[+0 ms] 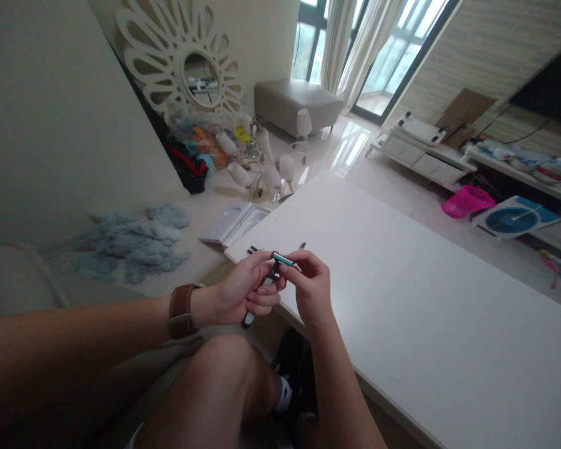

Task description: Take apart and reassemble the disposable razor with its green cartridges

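Observation:
My left hand [247,287] is closed round the handle of a razor [249,318], whose black and white lower end sticks out below the fingers. At the top of the handle sits the razor's head [283,259], dark with a green strip. My right hand [311,284] pinches the right end of that head between thumb and fingers. Both hands are close together over the near edge of a white table [402,299]. Behind them on the table lie small dark pieces [252,249], partly hidden by my left hand, and another small dark-tipped piece [303,246].
An open white box [229,223] lies beyond the table's left corner. Behind it are a chandelier [272,176] with white shades and a crumpled blue-grey cloth [135,240] on the floor. A pink basket [467,201] stands at the right. My bent knee [224,362] is below the hands.

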### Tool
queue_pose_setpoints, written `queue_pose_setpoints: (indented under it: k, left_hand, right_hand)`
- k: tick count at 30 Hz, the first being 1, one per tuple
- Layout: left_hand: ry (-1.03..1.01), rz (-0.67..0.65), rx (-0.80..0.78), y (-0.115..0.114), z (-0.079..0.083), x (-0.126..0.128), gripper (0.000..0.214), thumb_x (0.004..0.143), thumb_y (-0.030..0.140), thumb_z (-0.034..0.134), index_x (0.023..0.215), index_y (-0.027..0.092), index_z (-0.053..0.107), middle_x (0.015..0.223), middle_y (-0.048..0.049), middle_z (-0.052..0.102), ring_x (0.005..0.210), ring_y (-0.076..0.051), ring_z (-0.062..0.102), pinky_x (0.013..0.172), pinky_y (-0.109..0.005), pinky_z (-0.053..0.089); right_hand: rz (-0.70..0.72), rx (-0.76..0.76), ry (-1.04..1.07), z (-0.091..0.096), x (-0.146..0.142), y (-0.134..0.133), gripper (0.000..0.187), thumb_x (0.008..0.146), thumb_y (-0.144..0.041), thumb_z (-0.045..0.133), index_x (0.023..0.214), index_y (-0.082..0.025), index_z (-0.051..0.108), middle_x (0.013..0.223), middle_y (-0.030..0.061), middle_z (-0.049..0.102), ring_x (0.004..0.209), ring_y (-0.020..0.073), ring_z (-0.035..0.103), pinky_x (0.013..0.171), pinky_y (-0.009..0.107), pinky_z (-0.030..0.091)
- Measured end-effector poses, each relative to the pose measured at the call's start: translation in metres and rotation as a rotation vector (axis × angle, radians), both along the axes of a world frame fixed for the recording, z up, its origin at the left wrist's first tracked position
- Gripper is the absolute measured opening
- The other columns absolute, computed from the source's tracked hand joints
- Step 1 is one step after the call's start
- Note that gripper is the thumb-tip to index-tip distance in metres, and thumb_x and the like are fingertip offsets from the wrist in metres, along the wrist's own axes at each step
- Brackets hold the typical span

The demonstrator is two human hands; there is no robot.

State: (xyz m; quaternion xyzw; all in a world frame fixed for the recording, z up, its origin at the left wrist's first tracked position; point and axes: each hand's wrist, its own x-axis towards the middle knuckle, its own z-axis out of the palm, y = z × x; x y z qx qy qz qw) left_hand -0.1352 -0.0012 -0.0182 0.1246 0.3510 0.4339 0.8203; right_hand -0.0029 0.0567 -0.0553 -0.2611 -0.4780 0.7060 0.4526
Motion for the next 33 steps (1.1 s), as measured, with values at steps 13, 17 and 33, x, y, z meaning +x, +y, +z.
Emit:
queue_pose_setpoints:
  k: [13, 17, 33]
  left_hand:
    - [0.149, 0.145, 0.187, 0.001, -0.010, 0.005, 0.032, 0.090, 0.033, 0.040, 0.081, 0.013, 0.064, 0.066, -0.0016, 0.045, 0.057, -0.012, 0.040, 0.054, -0.023, 0.040]
    - [0.180, 0.132, 0.169, 0.001, -0.009, 0.007, 0.030, 0.091, 0.034, 0.045, 0.084, 0.013, 0.065, 0.072, -0.0029, 0.049, 0.063, -0.013, 0.044, 0.059, -0.024, 0.041]
    - [0.244, 0.152, 0.228, 0.001, -0.006, 0.012, 0.012, 0.082, 0.025, 0.060, 0.085, 0.013, 0.061, 0.076, -0.0029, 0.053, 0.064, -0.012, 0.046, 0.060, -0.024, 0.039]
  right_hand:
    - [-0.148, -0.104, -0.060, -0.008, 0.000, 0.008, 0.013, 0.077, -0.027, 0.065, 0.083, -0.020, 0.074, 0.081, 0.0018, 0.071, 0.072, 0.0147, 0.059, 0.065, 0.027, 0.041]
    - [-0.121, -0.138, -0.047, -0.004, 0.000, 0.008, 0.018, 0.080, -0.034, 0.064, 0.083, -0.019, 0.075, 0.084, 0.0026, 0.070, 0.075, 0.0150, 0.060, 0.064, 0.026, 0.041]
    - [-0.154, -0.129, -0.040, -0.013, 0.000, 0.010, 0.011, 0.075, -0.027, 0.071, 0.082, -0.019, 0.072, 0.062, -0.0043, 0.058, 0.059, 0.0109, 0.049, 0.063, 0.026, 0.041]
